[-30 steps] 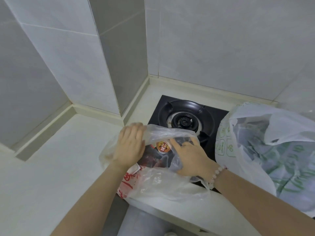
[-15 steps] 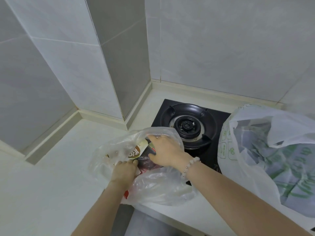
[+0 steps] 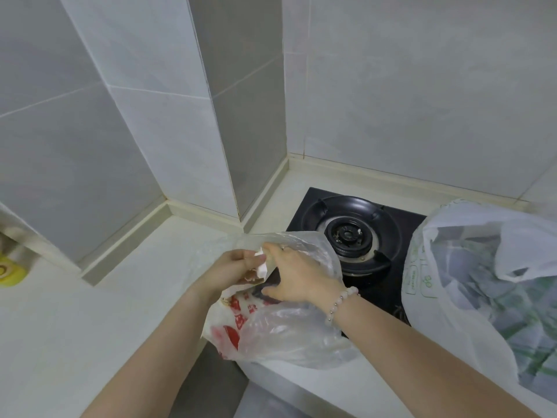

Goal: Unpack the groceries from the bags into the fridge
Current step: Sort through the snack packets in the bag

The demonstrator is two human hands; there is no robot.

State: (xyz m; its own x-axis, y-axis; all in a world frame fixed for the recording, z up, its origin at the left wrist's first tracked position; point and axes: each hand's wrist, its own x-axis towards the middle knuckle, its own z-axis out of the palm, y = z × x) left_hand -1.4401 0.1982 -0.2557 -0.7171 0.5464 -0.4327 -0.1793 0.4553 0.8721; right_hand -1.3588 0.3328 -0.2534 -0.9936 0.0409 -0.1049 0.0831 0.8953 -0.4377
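Pale countertop (image 3: 90, 312) runs beneath grey tiled walls (image 3: 422, 86) that meet in a corner at upper centre of the frame, and a black gas burner (image 3: 349, 236) is set into it right of centre. Your left hand (image 3: 232, 267), at centre frame, has its fingers (image 3: 251, 260) curled tight together, pinching the rim of the clear bag (image 3: 286, 333). This thin sack with red print lies at the counter's front edge and overlaps the near left corner of the burner plate. Your right hand (image 3: 297, 277) is at the mouth of that bag. Its fingers (image 3: 275, 251) lie close together over the top of a dark packet (image 3: 271, 286) and the thumb is curled beneath, so the packet is gripped between them, mostly inside the film. A white corner (image 3: 261, 268) shows between your two hands; whether it belongs to the packet cannot be told. A bead bracelet (image 3: 340, 303) sits on your right wrist. At the right of the frame a full white bag (image 3: 482, 282) with green print stands open-mouthed on the counter and covers the burner plate's right edge; your right forearm crosses in front of it. A yellow object (image 3: 9, 271) is cut off at the left edge and cannot be identified.
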